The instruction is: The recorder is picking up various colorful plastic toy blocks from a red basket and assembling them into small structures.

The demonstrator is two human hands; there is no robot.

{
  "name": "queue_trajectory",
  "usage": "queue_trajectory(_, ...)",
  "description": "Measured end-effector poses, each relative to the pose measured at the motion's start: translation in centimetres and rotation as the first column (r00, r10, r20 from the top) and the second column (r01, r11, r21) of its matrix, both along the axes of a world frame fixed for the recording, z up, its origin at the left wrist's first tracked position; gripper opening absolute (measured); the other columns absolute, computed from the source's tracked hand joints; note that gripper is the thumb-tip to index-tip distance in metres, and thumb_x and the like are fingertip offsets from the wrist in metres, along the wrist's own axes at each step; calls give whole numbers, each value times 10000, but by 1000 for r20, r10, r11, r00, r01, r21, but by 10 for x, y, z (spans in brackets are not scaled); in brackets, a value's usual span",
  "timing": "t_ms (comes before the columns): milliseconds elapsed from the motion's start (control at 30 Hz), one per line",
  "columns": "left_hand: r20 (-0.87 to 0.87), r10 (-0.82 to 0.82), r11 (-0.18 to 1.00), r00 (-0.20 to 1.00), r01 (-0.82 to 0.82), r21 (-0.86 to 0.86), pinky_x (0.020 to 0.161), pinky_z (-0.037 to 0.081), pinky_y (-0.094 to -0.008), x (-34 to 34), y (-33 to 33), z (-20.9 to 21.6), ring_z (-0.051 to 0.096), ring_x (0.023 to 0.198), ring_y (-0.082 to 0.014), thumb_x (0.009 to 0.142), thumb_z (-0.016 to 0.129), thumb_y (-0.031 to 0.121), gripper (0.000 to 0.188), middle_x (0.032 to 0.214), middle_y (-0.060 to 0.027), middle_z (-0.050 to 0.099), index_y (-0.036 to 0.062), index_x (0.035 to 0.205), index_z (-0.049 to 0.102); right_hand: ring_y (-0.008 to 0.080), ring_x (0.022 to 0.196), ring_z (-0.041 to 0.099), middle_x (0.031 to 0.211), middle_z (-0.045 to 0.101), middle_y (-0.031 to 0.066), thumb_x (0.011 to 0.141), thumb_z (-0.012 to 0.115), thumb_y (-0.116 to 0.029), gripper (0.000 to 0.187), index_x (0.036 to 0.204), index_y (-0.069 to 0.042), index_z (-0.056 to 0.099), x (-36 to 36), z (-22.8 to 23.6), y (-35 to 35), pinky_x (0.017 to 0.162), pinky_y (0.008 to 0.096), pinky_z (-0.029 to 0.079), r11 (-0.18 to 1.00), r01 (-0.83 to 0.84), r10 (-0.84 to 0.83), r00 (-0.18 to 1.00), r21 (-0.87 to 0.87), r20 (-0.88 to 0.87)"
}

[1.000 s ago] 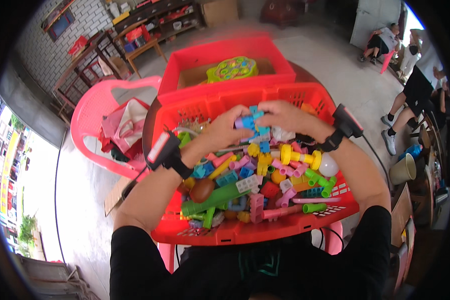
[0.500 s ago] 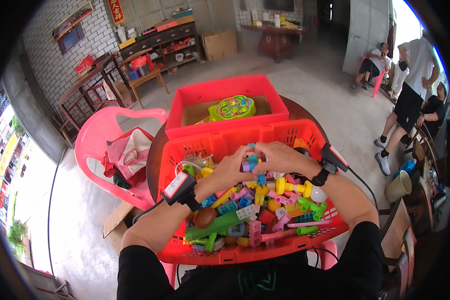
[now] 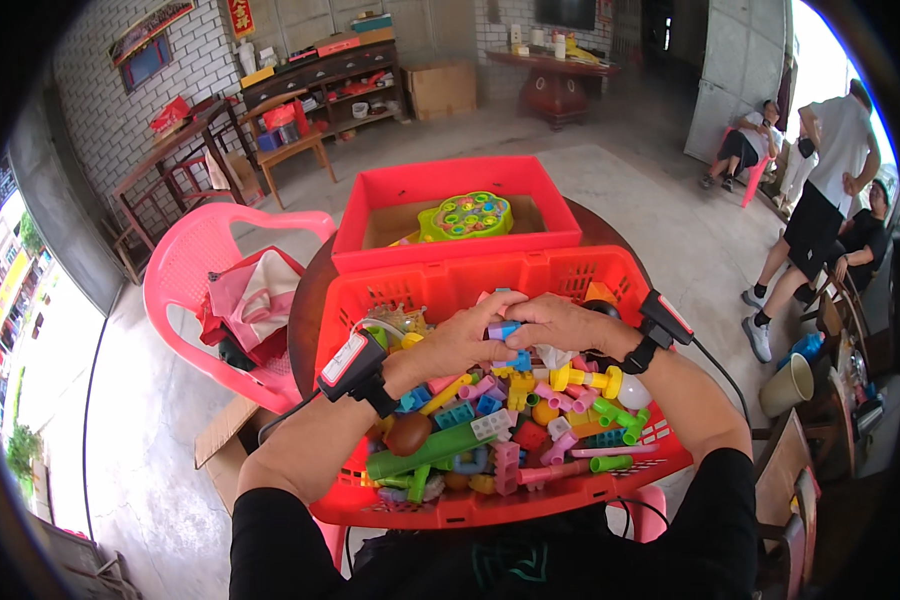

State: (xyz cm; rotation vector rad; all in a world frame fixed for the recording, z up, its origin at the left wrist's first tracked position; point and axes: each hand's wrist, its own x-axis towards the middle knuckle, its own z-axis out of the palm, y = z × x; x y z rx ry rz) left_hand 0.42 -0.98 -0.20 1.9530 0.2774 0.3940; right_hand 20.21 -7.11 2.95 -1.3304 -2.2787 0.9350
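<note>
Left hand [image 3: 458, 338], right hand [image 3: 575, 326] curling fingers [image 3: 532, 316] closely around blue-purple blocks [image 3: 503, 330], near edge of red basket [image 3: 530, 507] lying well apart

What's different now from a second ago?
The left hand and right hand have drawn together, covering more of the blue and purple blocks they hold; no letting go shows. The green toy still sits in the red box, beyond the red basket.
</note>
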Motion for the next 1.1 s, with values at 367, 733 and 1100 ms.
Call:
queue_trajectory(367, 117, -21, 988, 993, 38, -148, 755, 465, -221, -1, -10, 12, 510, 939, -90, 872, 564, 71, 619, 1177, -57, 485, 99, 1409, 258, 98, 727, 527, 762, 565, 47, 857, 561, -257, 264, 867, 7, 572, 11, -10, 4, 657, 281, 435, 992, -41, 2, 950, -117, -313)
queue_trajectory(733, -106, 453, 798, 885, -351, 490, 727, 474, -393, -8, 13, 8, 615, 820, -323, 690, 727, 167, 695, 906, -162, 608, 77, 1277, 364, 366, 931, 583, 968, 612, 171, 798, 638, -395, 485, 1091, -32, 503, 6, -16, 1, 775, 456, 451, 866, 235, -316, 942, 442, 117)
queue_trajectory(1100, -29, 261, 885, 965, -228, 406, 781, 490, -383, -5, -9, 19, 635, 861, -313, 683, 715, 131, 699, 943, -157, 623, 76, 1287, 367, 360, 890, 601, 931, 603, 217, 808, 618, -353, 423, 1044, -16, 516, -17, -11, -8, 736, 425, 472, 979, 88, -66, 990, 184, -126)
